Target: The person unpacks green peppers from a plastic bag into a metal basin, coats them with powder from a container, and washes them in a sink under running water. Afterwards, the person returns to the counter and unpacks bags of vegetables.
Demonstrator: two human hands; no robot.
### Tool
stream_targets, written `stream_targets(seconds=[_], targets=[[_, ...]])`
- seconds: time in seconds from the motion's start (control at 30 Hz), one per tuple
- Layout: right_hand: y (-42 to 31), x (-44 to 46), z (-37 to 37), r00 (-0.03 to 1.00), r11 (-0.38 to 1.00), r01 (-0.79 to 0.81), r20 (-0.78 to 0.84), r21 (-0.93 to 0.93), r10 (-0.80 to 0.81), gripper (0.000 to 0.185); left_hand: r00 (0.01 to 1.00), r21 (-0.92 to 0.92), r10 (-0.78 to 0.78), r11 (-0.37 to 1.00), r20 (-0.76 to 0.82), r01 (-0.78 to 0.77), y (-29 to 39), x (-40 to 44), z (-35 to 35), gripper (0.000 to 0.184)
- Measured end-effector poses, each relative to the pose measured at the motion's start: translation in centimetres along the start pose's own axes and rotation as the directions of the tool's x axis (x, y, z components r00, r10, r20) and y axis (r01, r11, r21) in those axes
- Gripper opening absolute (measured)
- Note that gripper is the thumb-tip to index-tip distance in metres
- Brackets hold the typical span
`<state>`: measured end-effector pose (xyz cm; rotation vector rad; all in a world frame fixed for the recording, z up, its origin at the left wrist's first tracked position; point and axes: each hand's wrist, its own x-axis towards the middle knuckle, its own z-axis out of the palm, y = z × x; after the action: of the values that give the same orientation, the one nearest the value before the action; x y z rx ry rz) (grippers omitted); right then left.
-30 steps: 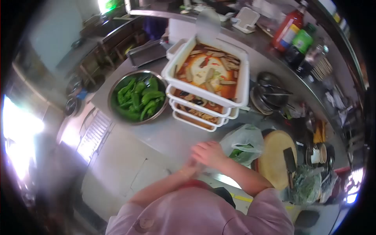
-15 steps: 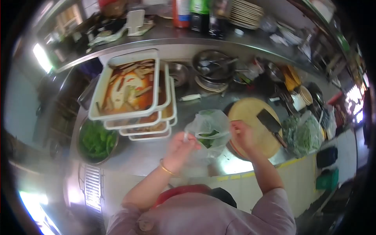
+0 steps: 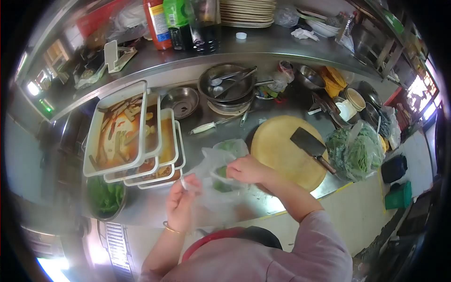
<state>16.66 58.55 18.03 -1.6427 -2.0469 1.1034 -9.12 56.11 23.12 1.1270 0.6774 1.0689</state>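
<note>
A clear plastic bag (image 3: 211, 162) with green vegetables in it lies on the steel counter in front of me. My left hand (image 3: 182, 199), with a gold bangle at the wrist, pinches a stretched white end of the bag. The fingers of my right hand (image 3: 245, 169) are closed at the bag's right side, over the greens. Just right of the bag is a round wooden board (image 3: 272, 145), on which a cleaver (image 3: 307, 142) rests. A stack of white trays (image 3: 141, 145) with food stands on the left.
A steel bowl of green peppers (image 3: 105, 197) is at the left, partly under the trays. Behind are a pan (image 3: 228, 82), a steel bowl (image 3: 180, 102) and a white-handled knife (image 3: 203, 128). Bagged greens (image 3: 354, 150) lie right. Bottles (image 3: 178, 26) stand on the shelf.
The view has turned to the right. My hands, first together over the counter's edge, have parted and gripped the bag. Its end is now pulled out leftward by my left hand.
</note>
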Motion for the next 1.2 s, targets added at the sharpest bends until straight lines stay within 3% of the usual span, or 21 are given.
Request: stream_targets(seconds=[0.03, 0.07, 0.13, 0.23, 0.27, 0.4, 0.5, 0.57, 0.6, 0.63, 0.7, 0.77, 0.8, 0.87, 0.9, 0.93, 1.0, 1.07, 1.1, 1.17, 1.2], targets=[[-0.2, -0.8, -1.4, 0.983, 0.994, 0.016, 0.181, 0.104, -0.034, 0.020, 1.000, 0.002, 0.023, 1.000, -0.006, -0.023, 0.1, 0.7, 0.5, 0.034], [-0.9, -2.2, -2.4, 0.965, 0.947, 0.008, 0.246, 0.321, -0.092, 0.019, 0.999, 0.035, 0.013, 0.999, 0.031, -0.014, 0.0, 1.3, 0.8, 0.034], [-2.6, -5.1, -3.5, 0.913, 0.725, -0.055, 0.329, 0.686, -0.242, 0.019, 0.995, 0.095, -0.004, 0.995, 0.100, -0.005, -0.6, 2.7, 1.5, 0.032], [-3.7, -7.3, -3.5, 0.996, 0.455, 0.036, 0.008, 0.890, -0.093, 0.019, 0.963, 0.114, 0.059, 0.989, 0.262, -0.091, -1.5, 4.5, 3.8, 0.030], [-3.3, -7.5, -3.9, 0.995, 0.384, 0.025, 0.013, 0.923, -0.097, 0.019, 0.940, 0.146, -0.052, 0.989, 0.337, 0.003, -1.1, 5.0, 4.7, 0.030], [-4.1, -8.1, -3.9, 0.998, 0.570, -0.019, 0.046, 0.822, -0.033, 0.016, 0.920, 0.119, 0.029, 0.990, 0.391, -0.082, -4.0, 7.0, 6.9, 0.029], [-3.5, -6.9, -1.9, 0.986, 0.862, 0.161, -0.106, 0.480, -0.125, 0.017, 0.903, 0.486, -0.308, 0.864, 0.300, 0.133, -3.1, 7.4, 6.4, 0.026], [0.4, -5.3, -1.0, 0.987, 0.723, 0.159, -0.106, 0.672, -0.119, 0.022, 0.909, 0.794, -0.349, 0.606, 0.226, 0.036, -2.2, 6.8, 5.6, 0.023], [2.4, -3.8, -0.5, 0.972, 0.497, 0.211, -0.234, 0.842, -0.017, 0.023, 0.912, 0.901, -0.371, 0.433, 0.178, 0.000, -1.8, 6.3, 4.7, 0.022], [4.2, -2.4, -0.3, 0.941, 0.236, 0.275, -0.311, 0.932, 0.130, 0.024, 0.908, 0.760, -0.370, 0.642, 0.195, 0.098, -3.4, 5.6, 2.7, 0.022], [8.2, -1.7, -2.0, 0.947, -0.248, 0.316, -0.288, 0.916, 0.145, 0.031, 0.911, 0.317, -0.323, 0.918, 0.257, 0.237, -9.6, 3.3, -2.0, 0.025], [8.5, -1.1, -1.4, 0.910, -0.335, 0.289, -0.149, 0.897, 0.386, 0.038, 0.852, -0.210, -0.519, 0.827, 0.072, 0.522, -11.2, 1.0, -4.2, 0.027], [8.7, -0.7, -1.0, 0.887, -0.331, 0.290, -0.121, 0.898, 0.446, 0.040, 0.782, -0.477, -0.622, 0.676, 0.039, 0.561, -12.2, 0.3, -5.0, 0.029], [9.4, 0.1, 0.4, 0.853, -0.280, 0.281, -0.105, 0.918, 0.511, 0.040, 0.874, -0.348, -0.485, 0.813, 0.041, 0.467, -17.4, -0.9, -6.9, 0.032], [9.8, 0.3, 1.3, 0.848, -0.231, 0.263, -0.110, 0.937, 0.519, 0.039, 0.875, -0.345, -0.483, 0.818, 0.026, 0.461, -17.7, -1.9, -6.8, 0.034], [10.7, 0.2, 2.2, 0.784, 0.066, 0.231, -0.226, 0.971, 0.579, 0.039, 0.877, -0.342, -0.481, 0.822, 0.011, 0.455, -18.0, -3.0, -6.8, 0.036], [12.0, -0.4, 3.4, 0.656, 0.604, 0.102, -0.510, 0.790, 0.556, 0.037, 0.801, -0.416, -0.599, 0.728, 0.001, 0.545, -13.1, -3.9, -6.4, 0.037], [11.0, -2.4, 4.5, 0.648, 0.907, 0.019, -0.696, 0.420, 0.308, 0.041, 0.808, -0.341, -0.589, 0.758, 0.009, 0.556, -12.1, -5.7, -9.0, 0.038], [10.2, -4.1, 5.4, 0.632, 0.977, -0.049, -0.751, 0.206, 0.190, 0.043, 0.805, -0.278, -0.592, 0.766, 0.045, 0.579, -11.6, -6.4, -10.6, 0.038], [10.2, -6.6, 9.0, 0.574, 0.913, -0.023, -0.742, 0.408, 0.346, 0.052, 0.681, -0.275, -0.732, 0.659, -0.023, 0.700, -12.1, -8.4, -13.7, 0.037], [7.9, -8.2, 10.2, 0.596, 0.923, -0.060, -0.728, 0.381, 0.340, 0.051, 0.662, -0.329, -0.749, 0.629, -0.016, 0.704, -13.3, -9.8, -15.4, 0.035]])
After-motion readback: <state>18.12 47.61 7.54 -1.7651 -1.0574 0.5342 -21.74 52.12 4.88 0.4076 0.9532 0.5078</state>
